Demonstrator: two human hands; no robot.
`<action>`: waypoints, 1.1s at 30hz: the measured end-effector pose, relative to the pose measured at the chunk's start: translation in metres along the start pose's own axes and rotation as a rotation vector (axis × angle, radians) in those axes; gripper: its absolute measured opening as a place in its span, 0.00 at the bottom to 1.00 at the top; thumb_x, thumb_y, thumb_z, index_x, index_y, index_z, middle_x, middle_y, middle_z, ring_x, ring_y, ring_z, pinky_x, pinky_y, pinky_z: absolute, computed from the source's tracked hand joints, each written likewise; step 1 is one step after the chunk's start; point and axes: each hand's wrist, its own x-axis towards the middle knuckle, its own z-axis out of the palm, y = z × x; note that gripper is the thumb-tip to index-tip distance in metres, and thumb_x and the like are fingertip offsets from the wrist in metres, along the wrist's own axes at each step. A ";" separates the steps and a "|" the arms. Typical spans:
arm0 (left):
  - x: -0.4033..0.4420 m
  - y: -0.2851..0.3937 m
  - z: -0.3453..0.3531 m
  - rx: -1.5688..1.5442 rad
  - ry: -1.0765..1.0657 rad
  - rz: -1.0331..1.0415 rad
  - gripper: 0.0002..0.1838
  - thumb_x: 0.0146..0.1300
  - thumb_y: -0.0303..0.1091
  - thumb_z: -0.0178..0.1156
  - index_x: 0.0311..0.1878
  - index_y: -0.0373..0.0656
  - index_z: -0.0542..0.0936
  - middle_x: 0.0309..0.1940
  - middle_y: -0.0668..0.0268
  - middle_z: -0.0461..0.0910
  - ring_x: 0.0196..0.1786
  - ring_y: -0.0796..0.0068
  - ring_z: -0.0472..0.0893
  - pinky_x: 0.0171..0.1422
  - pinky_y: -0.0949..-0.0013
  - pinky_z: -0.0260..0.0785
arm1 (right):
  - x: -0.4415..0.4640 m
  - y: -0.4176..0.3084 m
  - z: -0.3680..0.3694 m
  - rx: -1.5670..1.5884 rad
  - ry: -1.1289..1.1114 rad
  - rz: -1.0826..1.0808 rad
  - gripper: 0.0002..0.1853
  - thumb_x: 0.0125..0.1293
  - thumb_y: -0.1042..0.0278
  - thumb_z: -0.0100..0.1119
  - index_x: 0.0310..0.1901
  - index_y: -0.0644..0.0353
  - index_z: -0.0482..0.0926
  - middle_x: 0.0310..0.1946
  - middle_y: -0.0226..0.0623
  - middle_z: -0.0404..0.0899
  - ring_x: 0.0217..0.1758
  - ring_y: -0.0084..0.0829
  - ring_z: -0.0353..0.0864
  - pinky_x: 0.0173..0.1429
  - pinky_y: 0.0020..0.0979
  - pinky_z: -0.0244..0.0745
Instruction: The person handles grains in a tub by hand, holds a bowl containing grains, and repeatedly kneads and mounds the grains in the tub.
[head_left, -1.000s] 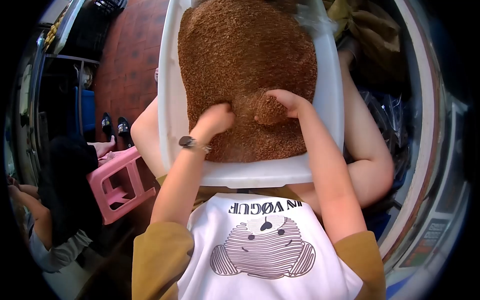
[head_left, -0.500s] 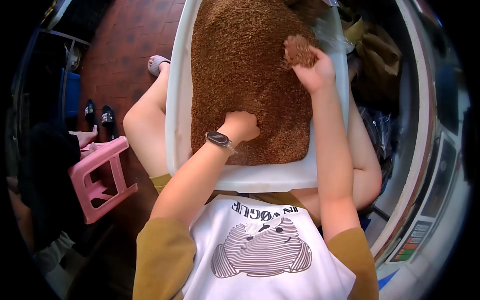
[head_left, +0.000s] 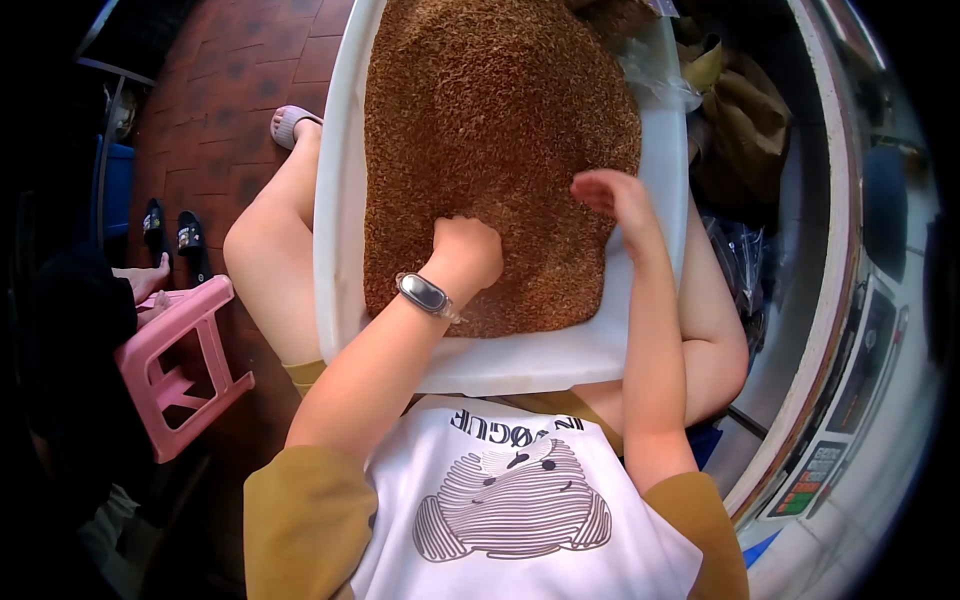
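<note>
A large heap of small brown grains fills much of a white plastic tray across the person's lap. My left hand, below a wrist band, is curled closed against the near part of the heap. Its fingertips are hidden, so any grains in its grasp cannot be made out. Over the right side of the heap is my right hand, its fingers stretched out and slightly bent. No grains show in that hand.
A clear plastic bag lies on the tray's far right edge. To the left are a pink stool, another person's foot and dark slippers. A brown sack and a scale-like panel stand on the right.
My right hand has come back toward the body and lower, and the clump of grains on it is gone. My left hand stays curled at the heap.
</note>
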 end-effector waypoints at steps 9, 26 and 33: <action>-0.017 -0.037 -0.043 -0.115 0.177 -0.381 0.17 0.58 0.41 0.50 0.29 0.38 0.82 0.30 0.54 0.81 0.36 0.56 0.81 0.42 0.57 0.73 | 0.024 0.039 0.003 -0.676 -0.068 0.265 0.17 0.61 0.60 0.48 0.34 0.68 0.79 0.25 0.41 0.80 0.29 0.32 0.81 0.33 0.31 0.76; -0.001 -0.045 -0.022 -0.513 -0.495 -0.312 0.40 0.54 0.57 0.54 0.67 0.45 0.60 0.68 0.54 0.55 0.71 0.57 0.52 0.71 0.59 0.47 | 0.018 0.058 0.031 -0.386 -0.476 0.556 0.27 0.63 0.56 0.48 0.60 0.63 0.65 0.57 0.46 0.67 0.56 0.39 0.71 0.56 0.38 0.71; -0.006 -0.028 -0.019 -1.074 -0.563 -0.450 0.46 0.52 0.60 0.57 0.68 0.42 0.56 0.69 0.56 0.52 0.71 0.58 0.51 0.72 0.52 0.37 | 0.011 0.077 0.033 0.279 -0.638 0.765 0.25 0.68 0.58 0.42 0.63 0.61 0.60 0.63 0.40 0.62 0.62 0.35 0.65 0.63 0.36 0.63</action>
